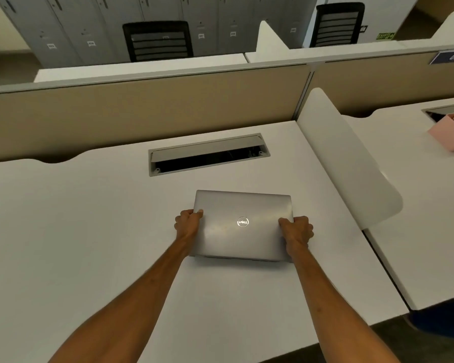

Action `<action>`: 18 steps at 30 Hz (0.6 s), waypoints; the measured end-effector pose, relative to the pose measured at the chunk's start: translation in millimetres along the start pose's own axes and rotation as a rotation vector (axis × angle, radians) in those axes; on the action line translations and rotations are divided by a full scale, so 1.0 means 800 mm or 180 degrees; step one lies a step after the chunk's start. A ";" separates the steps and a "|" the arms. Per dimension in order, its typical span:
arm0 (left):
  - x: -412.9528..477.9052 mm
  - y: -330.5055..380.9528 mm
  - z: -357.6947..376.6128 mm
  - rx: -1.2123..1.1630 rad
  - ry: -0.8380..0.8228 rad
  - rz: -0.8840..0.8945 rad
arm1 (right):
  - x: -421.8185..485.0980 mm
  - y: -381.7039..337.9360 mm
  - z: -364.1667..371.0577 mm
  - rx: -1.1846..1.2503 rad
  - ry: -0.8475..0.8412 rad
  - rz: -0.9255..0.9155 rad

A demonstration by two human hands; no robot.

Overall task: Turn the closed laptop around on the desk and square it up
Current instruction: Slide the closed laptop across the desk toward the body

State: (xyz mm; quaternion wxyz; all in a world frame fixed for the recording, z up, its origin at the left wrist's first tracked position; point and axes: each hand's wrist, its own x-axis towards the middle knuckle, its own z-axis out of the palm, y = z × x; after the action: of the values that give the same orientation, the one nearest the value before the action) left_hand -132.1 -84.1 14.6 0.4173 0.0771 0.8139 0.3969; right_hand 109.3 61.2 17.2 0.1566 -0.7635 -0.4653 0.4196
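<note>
A closed silver laptop [243,205] with a round logo on its lid lies flat on the white desk [89,218], a little right of the middle. Its long edges run roughly parallel to the desk's front, and the logo reads upside down from my side. My left hand [188,222] grips the laptop's left edge, thumb on the lid. At the right edge my right hand [296,230] holds the laptop the same way, fingers curled around the side.
An open cable slot [207,155] is set into the desk just beyond the laptop. A tan partition [142,111] closes the far side. A white curved divider [351,163] stands at the right, with a pink box [451,134] on the neighbouring desk.
</note>
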 end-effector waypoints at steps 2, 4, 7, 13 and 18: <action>-0.003 -0.010 -0.018 -0.0037 0.0046 -0.0032 | -0.014 0.001 0.013 -0.0027 -0.0037 -0.0038; -0.005 -0.020 -0.036 -0.0074 0.0123 -0.0080 | -0.028 0.002 0.026 -0.0055 -0.0080 -0.0073; -0.008 -0.036 -0.062 -0.0105 0.0233 -0.0130 | -0.049 0.003 0.047 -0.0118 -0.0161 -0.0095; -0.016 -0.070 -0.110 -0.0127 0.0504 -0.0278 | -0.086 0.007 0.089 -0.0243 -0.0336 -0.0215; -0.018 -0.101 -0.144 0.0046 0.0698 -0.0388 | -0.115 0.015 0.119 -0.0314 -0.0442 -0.0253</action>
State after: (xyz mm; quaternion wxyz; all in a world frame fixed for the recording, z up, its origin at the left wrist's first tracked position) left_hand -191.6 -212.4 5.0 0.3485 -0.0134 0.8607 0.3710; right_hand 21.8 -36.7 -2.2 0.1027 -0.7203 -0.5250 0.4415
